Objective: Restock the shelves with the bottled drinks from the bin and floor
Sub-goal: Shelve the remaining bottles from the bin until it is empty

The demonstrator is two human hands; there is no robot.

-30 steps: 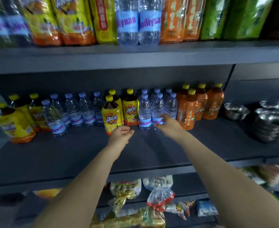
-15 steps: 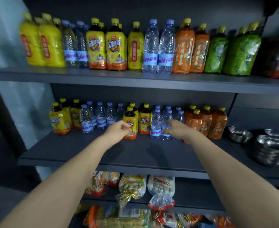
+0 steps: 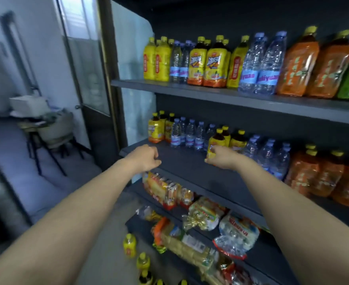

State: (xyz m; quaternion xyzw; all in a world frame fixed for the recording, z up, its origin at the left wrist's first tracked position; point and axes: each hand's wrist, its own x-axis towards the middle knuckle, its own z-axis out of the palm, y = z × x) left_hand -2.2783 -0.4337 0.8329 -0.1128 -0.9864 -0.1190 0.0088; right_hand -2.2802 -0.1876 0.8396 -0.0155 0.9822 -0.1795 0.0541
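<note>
Two bare hands reach out to the mid shelf (image 3: 181, 163) of a dark rack; the left hand (image 3: 146, 158) hangs over the shelf's front left corner w/ fingers softly curled in, holding nothing; the right hand (image 3: 220, 160) is at the foot of a yellow tea bottle (image 3: 216, 141) that stands upright near the shelf's front, its fingers bent close together against the label; it's blurry there, so I can't tell if they grip the bottle or only touch it.

Just left of that bottle stands a row of small water bottles (image 3: 187, 134); at the far left end are more yellow-label bottles (image 3: 155, 130); to the right come more clear bottles, then fat orange bottles (image 3: 305, 171) w/ yellow caps. The top shelf (image 3: 210, 92) is lined w/ big bottles: yellow, clear, orange, a bit of green at the right edge. Under the mid shelf, 2 lower shelves hold snack bags (image 3: 206, 214).

Down on the floor (image 3: 107, 254), just beside the rack's bottom, a few floor bottles (image 3: 130, 244), yellow ones, stand in a line, caps up; they are well apart from both hands. Off to the left, a lumpy grey bag (image 3: 54, 128) sits raised off the floor, near a glass door (image 3: 87, 64).
</note>
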